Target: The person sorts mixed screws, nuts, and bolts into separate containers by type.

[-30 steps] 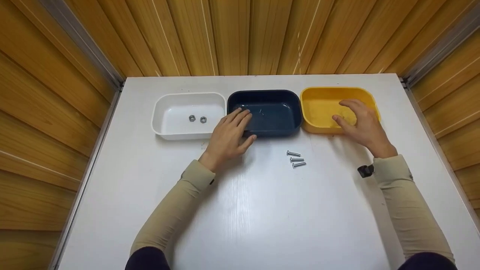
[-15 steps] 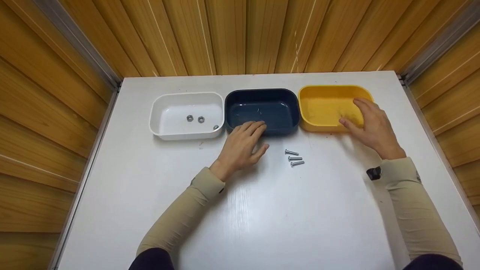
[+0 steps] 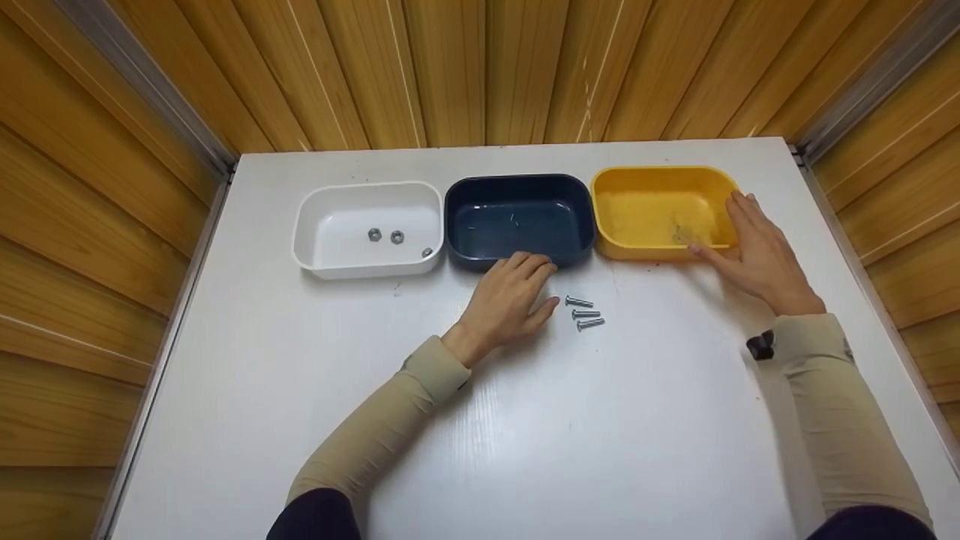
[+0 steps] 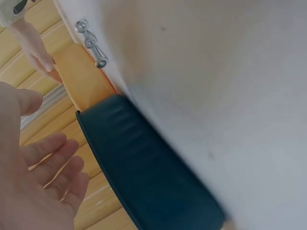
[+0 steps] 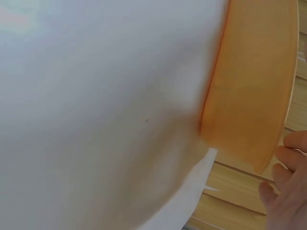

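Observation:
In the head view my left hand hovers at the front rim of the navy bin, fingers loosely bent and thumb apart. The left wrist view shows its palm with nothing in it. Three bolts lie side by side on the table, just right of that thumb. My right hand is at the right front corner of the yellow bin, its fingers extended along the right side and the thumb at the front rim. In the right wrist view its fingertips are right by the bin's rim.
A white bin stands left of the navy one, with three nuts inside. The three bins form a row near the back of the white table. Wood-patterned panels enclose the back and sides.
My left hand has moved right from the white and navy bins' meeting edge, uncovering a third nut. My right hand has shifted right, from over the yellow bin to its corner.

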Demonstrator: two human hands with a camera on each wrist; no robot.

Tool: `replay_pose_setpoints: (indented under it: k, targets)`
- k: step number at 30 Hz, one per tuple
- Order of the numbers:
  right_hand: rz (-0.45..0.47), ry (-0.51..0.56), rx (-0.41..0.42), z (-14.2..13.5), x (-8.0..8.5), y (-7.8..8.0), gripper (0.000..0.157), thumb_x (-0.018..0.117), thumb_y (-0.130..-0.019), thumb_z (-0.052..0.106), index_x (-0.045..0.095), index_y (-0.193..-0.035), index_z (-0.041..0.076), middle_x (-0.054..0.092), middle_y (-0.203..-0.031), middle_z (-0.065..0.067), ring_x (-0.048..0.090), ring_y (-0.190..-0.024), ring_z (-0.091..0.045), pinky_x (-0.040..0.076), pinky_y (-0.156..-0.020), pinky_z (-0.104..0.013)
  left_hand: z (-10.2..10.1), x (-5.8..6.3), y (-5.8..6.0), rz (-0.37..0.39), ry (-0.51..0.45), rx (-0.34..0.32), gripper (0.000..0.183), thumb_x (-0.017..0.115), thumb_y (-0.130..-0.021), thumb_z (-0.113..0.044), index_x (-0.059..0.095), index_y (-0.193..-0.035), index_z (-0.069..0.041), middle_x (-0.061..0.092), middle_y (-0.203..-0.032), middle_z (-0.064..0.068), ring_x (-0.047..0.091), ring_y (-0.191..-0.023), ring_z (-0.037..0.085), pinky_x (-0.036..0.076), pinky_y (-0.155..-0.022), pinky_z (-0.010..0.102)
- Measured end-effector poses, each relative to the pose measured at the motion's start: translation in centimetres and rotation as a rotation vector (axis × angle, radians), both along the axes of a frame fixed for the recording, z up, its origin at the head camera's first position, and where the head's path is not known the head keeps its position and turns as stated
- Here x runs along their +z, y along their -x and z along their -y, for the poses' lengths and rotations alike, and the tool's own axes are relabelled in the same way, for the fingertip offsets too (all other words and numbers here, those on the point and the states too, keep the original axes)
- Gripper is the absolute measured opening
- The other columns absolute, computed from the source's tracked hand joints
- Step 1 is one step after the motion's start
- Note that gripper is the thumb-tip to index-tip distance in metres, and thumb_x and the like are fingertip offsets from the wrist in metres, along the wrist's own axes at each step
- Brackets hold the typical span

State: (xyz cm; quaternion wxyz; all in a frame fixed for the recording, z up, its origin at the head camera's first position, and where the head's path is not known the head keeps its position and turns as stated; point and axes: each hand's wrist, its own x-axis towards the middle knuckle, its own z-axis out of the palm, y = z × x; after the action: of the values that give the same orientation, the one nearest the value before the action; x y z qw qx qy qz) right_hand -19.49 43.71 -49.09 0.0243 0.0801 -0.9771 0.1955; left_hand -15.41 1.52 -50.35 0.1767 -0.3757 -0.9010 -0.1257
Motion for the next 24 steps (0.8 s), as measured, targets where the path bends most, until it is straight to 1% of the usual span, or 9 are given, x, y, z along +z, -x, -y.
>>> replay_pose_setpoints:
  k: [4, 8, 12, 17, 22, 24]
  targets:
    - [0.058, -0.021, -0.008, -0.7, -0.2, 0.0, 0.099, 0.053, -0.095, 0.062, 0.0, -0.161, 0.009, -0.008, -0.168, -0.005, -0.01, -0.155, -0.027, -0.003, -0.123, -0.055, -0.9, -0.1, -0.1, 0.038, 0.004, -0.021, 0.045, 0.058, -0.097, -0.041, 0.061, -0.129, -0.01, 0.061, -0.127, 0.001, 0.054, -0.118, 0.021, 0.049, -0.093, 0.035]
    - [0.088, -0.023, -0.007, -1.3, -0.6, 0.1, 0.098, 0.049, -0.097, 0.062, -0.004, -0.16, 0.01, -0.012, -0.168, -0.006, -0.014, -0.154, -0.026, -0.005, -0.123, -0.054, -1.5, -0.3, -0.3, 0.079, 0.024, -0.034, 0.046, 0.057, -0.097, -0.041, 0.061, -0.131, -0.01, 0.061, -0.129, 0.001, 0.054, -0.118, 0.02, 0.049, -0.094, 0.035]
    - [0.107, -0.01, 0.002, -1.6, -0.7, 0.3, 0.095, 0.046, -0.099, 0.061, -0.006, -0.16, 0.01, -0.015, -0.167, -0.005, -0.015, -0.153, -0.027, -0.006, -0.123, -0.053, -2.1, -0.6, -0.3, 0.115, 0.041, -0.045, 0.044, 0.057, -0.097, -0.041, 0.061, -0.13, -0.011, 0.062, -0.127, 0.001, 0.056, -0.114, 0.019, 0.05, -0.091, 0.034]
    - [0.083, -0.022, 0.036, -1.8, -0.6, 0.5, 0.089, 0.041, -0.102, 0.058, -0.004, -0.16, 0.007, -0.012, -0.167, -0.009, -0.013, -0.154, -0.029, -0.007, -0.124, -0.048, -3.0, -1.2, -0.1, 0.163, 0.055, -0.053, 0.038, 0.056, -0.099, -0.039, 0.063, -0.126, -0.012, 0.063, -0.123, 0.0, 0.057, -0.109, 0.019, 0.05, -0.089, 0.034]
    - [0.034, 0.007, 0.087, -2.4, -0.5, 0.4, 0.079, 0.038, -0.106, 0.049, 0.003, -0.159, 0.002, -0.004, -0.168, -0.013, -0.005, -0.154, -0.033, -0.005, -0.124, -0.045, -3.8, -1.7, 0.3, 0.2, 0.065, -0.061, 0.029, 0.057, -0.099, -0.032, 0.065, -0.119, -0.013, 0.065, -0.116, 0.001, 0.058, -0.102, 0.02, 0.05, -0.086, 0.035]
    - [0.037, 0.014, 0.098, -2.6, -0.6, 0.3, 0.076, 0.036, -0.107, 0.046, 0.003, -0.159, 0.002, -0.004, -0.168, -0.013, -0.005, -0.154, -0.033, -0.005, -0.124, -0.045, -4.0, -1.8, 0.4, 0.22, 0.069, -0.062, 0.026, 0.058, -0.099, -0.029, 0.066, -0.117, -0.013, 0.065, -0.114, 0.001, 0.058, -0.101, 0.021, 0.051, -0.086, 0.035]
